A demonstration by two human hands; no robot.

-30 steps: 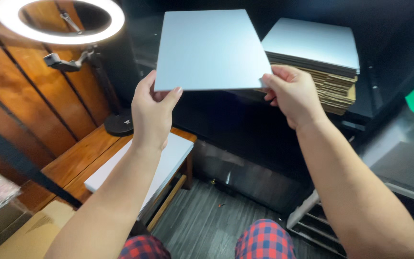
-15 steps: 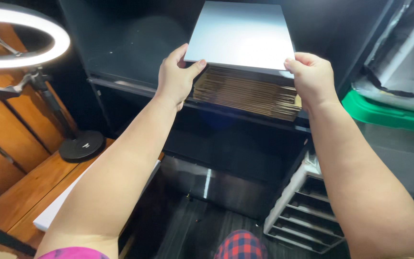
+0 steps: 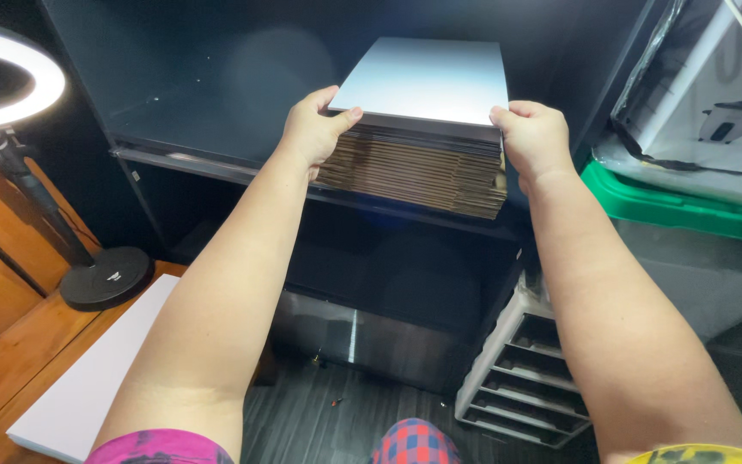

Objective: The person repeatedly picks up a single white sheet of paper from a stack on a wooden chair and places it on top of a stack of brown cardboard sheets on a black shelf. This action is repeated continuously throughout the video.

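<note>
Head view: left hand (image 3: 315, 129) and right hand (image 3: 532, 136) each pinch an edge of the grey flat sheet (image 3: 427, 82), atop the cardboard stack (image 3: 414, 167) on a dark shelf (image 3: 216, 167). Ring light (image 3: 10, 86) left, wooden tabletop (image 3: 10, 361) below, green bin (image 3: 680, 206) right.

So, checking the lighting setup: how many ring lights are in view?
1: the ring light at upper left, lit, on a stand with a round black base. Others may be outside the frame.

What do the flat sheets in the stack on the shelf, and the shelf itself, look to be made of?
Stack of flat brown sheets: probably corrugated cardboard, given the layered brown edges. Pale grey top sheet: smooth matte facing, perhaps coated card. Black shelf: matte dark board, possibly painted wood or laminate.
</note>
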